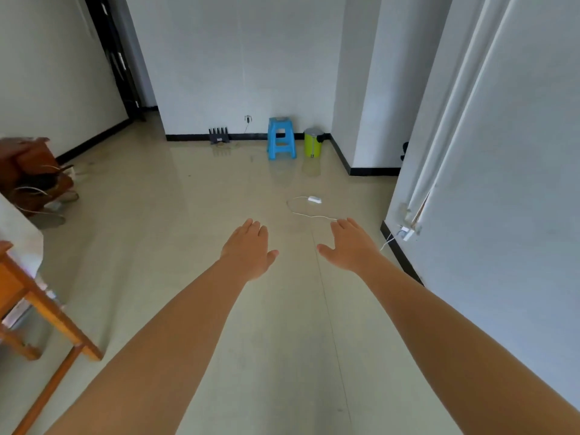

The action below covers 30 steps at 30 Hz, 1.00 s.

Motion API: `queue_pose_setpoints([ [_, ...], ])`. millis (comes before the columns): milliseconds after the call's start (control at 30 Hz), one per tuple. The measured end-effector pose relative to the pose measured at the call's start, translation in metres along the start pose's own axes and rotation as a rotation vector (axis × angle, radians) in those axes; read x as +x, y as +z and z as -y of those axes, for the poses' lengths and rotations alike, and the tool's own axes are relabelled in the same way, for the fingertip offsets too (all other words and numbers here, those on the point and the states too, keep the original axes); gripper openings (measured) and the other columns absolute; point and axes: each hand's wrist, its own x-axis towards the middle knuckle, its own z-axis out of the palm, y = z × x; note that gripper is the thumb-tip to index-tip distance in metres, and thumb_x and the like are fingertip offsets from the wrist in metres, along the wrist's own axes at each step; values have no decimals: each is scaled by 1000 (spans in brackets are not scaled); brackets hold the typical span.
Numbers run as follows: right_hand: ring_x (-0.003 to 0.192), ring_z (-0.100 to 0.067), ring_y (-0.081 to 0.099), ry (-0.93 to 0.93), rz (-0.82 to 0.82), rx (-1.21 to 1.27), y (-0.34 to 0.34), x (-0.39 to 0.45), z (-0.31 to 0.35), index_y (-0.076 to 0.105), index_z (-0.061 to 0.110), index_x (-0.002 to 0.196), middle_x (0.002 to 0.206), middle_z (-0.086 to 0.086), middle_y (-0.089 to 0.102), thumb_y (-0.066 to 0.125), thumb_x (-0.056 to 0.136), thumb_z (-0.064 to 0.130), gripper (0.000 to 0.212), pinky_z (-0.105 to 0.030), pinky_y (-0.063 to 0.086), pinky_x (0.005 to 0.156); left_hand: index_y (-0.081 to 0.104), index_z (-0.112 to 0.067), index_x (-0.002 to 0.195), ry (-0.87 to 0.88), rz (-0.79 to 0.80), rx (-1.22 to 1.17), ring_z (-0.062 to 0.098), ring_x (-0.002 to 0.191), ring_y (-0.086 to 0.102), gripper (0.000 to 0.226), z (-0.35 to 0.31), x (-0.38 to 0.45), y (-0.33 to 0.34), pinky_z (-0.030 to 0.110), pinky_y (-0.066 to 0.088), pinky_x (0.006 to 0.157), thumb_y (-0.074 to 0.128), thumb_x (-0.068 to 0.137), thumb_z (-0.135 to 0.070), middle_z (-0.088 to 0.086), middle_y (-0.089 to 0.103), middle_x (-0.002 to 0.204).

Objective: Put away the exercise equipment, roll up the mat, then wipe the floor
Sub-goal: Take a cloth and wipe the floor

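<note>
both arms reached forward over the pale tiled floor [194, 233]; the left hand [249, 251] and the right hand [350, 248] were held palm down, side by side and apart, fingers straight and close together, thumbs out, holding nothing; no mat or exercise gear showed in view; a white cable [301, 211] lay on the floor just beyond the right hand; a blue stool [281, 138] stood by the far wall beside a green bin [313, 142]; a wooden table [37, 306] stood at the left.
</note>
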Motion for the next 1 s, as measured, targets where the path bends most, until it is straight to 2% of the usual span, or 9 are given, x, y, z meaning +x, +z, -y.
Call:
queue_pose_setpoints([
  [200,138,-26,28,-11,-36,-12,-22,211,-16,36,2,137,142,-12,40,43,93,42,60,-35,24,115,9,-1,148,16,-45,-6,25,147,1,63,47,205,-24,33,7,121,28,101,-38,13,9,158],
  [367,143,-27,19,-85,-107,-18,-49,404,-33,30,1,141,149,-12,32,43,94,40,62,-35,18,118,6,-2,149,-44,-79,2,24,147,-2,63,85,384,-40,33,5,120,26,101,-37,12,4,159],
  [533,147,-26,8,-129,-87,-26,-78,579,-53,19,2,146,155,-11,21,41,95,41,68,-34,11,119,6,-3,149,-107,-54,-8,23,148,-2,63,124,554,-65,33,6,121,27,101,-37,11,4,159],
  [800,143,-28,20,-155,-102,-43,-92,867,-63,35,1,137,145,-14,36,42,94,41,60,-35,19,118,5,-3,149,-129,-89,10,24,148,-1,64,200,818,-83,34,6,120,27,101,-38,11,5,159],
  [1000,142,-28,21,-113,-101,-28,-104,1091,-67,34,1,138,145,-14,37,43,94,41,61,-34,20,116,5,-3,149,-83,-75,32,24,147,-2,63,270,1036,-99,34,6,121,27,101,-38,11,4,159],
])
